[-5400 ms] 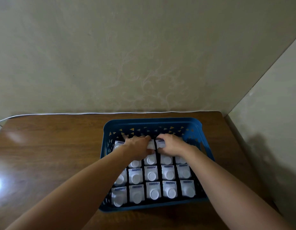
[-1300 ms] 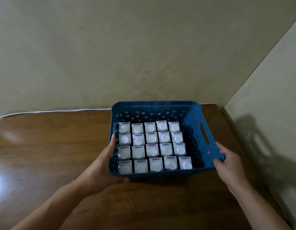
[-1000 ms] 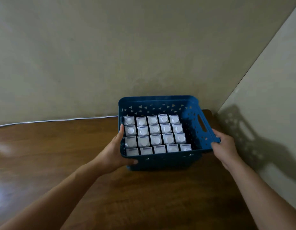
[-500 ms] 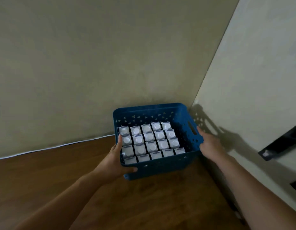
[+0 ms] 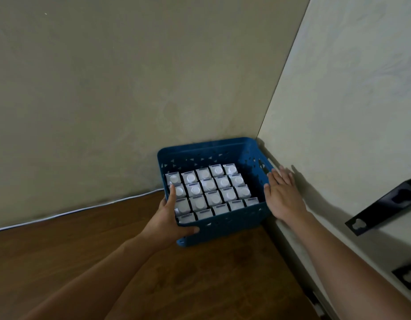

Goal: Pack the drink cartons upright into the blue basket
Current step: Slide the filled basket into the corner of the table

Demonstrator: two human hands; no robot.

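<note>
The blue basket (image 5: 206,144) sits on the wooden table (image 5: 153,262), pushed into the corner where two walls meet. Several white drink cartons (image 5: 211,185) with round caps stand upright inside it in tight rows. A strip along the basket's right side holds no cartons. My left hand (image 5: 169,218) grips the basket's front left corner, thumb on the front wall and fingers over the rim. My right hand (image 5: 283,195) lies flat against the outside of the basket's right wall, fingers stretched out and apart.
A beige back wall (image 5: 130,88) and a lighter right wall (image 5: 349,112) close in the corner. A white cable (image 5: 84,210) runs along the table's back edge. A black bracket (image 5: 384,204) sticks out from the right wall.
Both hands left the cartons, took the basket by its sides and carried it back and right into the corner. My right hand's fingers have now straightened flat against the side.
</note>
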